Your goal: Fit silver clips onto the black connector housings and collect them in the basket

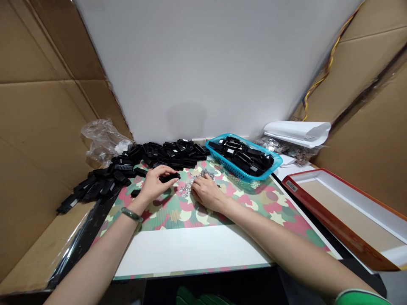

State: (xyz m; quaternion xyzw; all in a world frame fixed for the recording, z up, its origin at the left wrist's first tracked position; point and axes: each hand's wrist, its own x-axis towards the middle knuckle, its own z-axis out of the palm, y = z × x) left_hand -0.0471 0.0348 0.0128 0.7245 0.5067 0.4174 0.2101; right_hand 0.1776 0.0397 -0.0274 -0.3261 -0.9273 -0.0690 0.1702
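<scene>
Left hand (pixel 154 183) pinches a black part (pixel 171 177) at nine o'clock of the shiny pieces (pixel 185 189); right hand (pixel 208 195) curls over them from four o'clock, contents hidden, cannot tell. Step, judged: picking out one piece; next move calls for fine fingertip control.

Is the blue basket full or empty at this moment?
Full, or nearly so: black pieces lie heaped inside the blue basket, reaching about its rim.
</scene>
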